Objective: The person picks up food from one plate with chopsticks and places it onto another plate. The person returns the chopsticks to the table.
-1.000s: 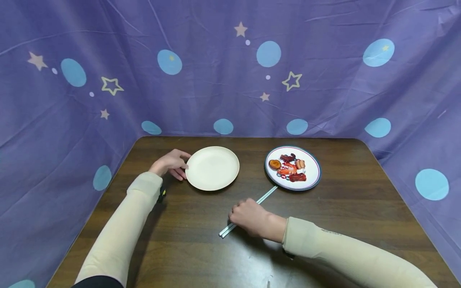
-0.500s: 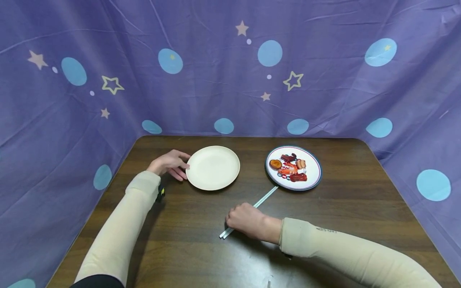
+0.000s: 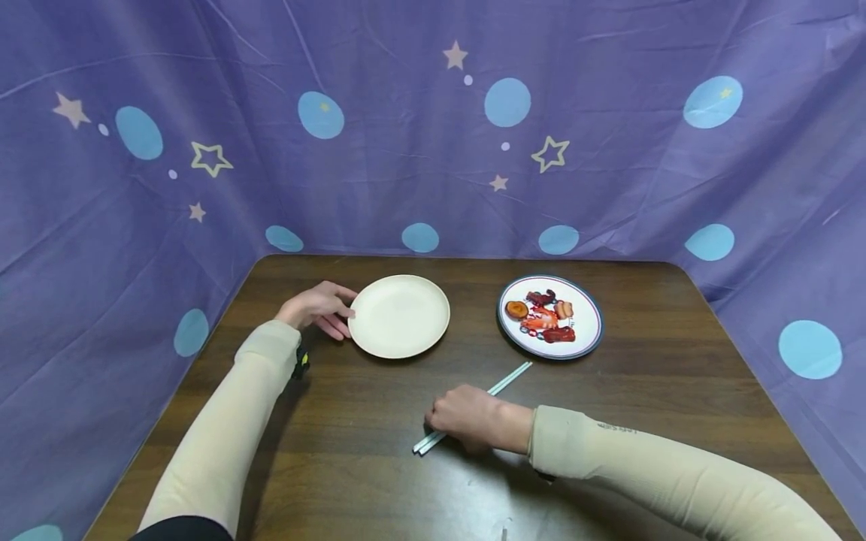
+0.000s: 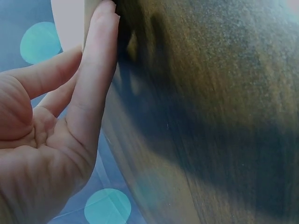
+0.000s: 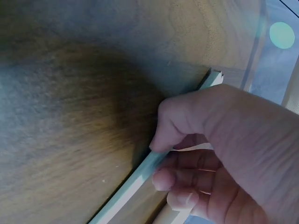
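Observation:
My left hand [image 3: 316, 309] is at the left rim of a cream plate [image 3: 399, 315]. In the left wrist view the thumb meets one side of the plate [image 4: 70, 18] and the straighter fingers lie along the other, pinching the rim. A pair of pale green chopsticks [image 3: 510, 378] slants across the table under my right hand [image 3: 473, 417]. The right wrist view shows thumb and fingertips pinching one chopstick [image 5: 128, 189], while a second chopstick [image 5: 170, 215] runs beside it under the other fingers.
A white plate with a blue rim [image 3: 588, 330] stands at the back right. On it lie several food pieces, among them a shrimp [image 3: 539, 318] and a round brown piece [image 3: 517, 309]. A purple curtain [image 3: 406, 150] surrounds the wooden table [image 3: 649, 391].
The chopsticks have slid slightly toward me, their far tips now farther from the blue-rimmed plate. My right hand has shifted a little nearer and left. The left hand stays put.

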Action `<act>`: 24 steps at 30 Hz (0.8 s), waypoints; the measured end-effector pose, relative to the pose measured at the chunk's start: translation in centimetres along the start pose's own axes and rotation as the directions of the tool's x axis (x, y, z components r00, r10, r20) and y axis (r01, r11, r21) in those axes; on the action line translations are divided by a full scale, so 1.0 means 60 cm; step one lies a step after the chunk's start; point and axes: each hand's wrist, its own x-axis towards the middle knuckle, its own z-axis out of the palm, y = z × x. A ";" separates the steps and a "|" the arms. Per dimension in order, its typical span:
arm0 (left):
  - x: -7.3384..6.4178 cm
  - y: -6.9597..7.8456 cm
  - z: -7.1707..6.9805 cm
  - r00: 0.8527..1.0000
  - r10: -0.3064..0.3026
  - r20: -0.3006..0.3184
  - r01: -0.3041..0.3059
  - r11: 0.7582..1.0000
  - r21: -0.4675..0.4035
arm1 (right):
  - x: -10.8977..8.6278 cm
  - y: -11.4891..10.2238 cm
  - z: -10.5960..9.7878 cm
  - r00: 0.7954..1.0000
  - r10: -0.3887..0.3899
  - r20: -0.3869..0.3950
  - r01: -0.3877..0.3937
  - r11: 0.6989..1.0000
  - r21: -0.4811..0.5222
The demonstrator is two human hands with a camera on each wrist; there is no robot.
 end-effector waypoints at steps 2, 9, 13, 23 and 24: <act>-0.001 -0.002 0.000 1.000 -0.009 -0.003 0.009 1.000 -0.001 | -0.001 0.000 0.001 1.000 0.010 0.025 -0.012 0.999 0.050; -0.001 -0.005 0.000 1.000 -0.021 -0.009 0.021 1.000 0.002 | -0.004 0.000 0.007 0.999 -0.003 0.042 -0.003 0.989 0.148; 0.001 -0.004 0.001 1.000 -0.025 -0.015 0.025 1.000 0.010 | -0.008 0.000 0.008 1.000 -0.025 0.016 0.022 0.988 0.152; 0.001 0.000 0.003 1.000 -0.017 -0.012 0.017 1.000 0.007 | -0.024 -0.001 0.016 0.999 -0.018 -0.048 0.022 0.996 0.084; 0.001 0.000 0.003 1.000 -0.016 -0.011 0.016 1.000 0.007 | -0.025 -0.001 0.017 0.998 -0.017 -0.052 0.022 0.996 0.083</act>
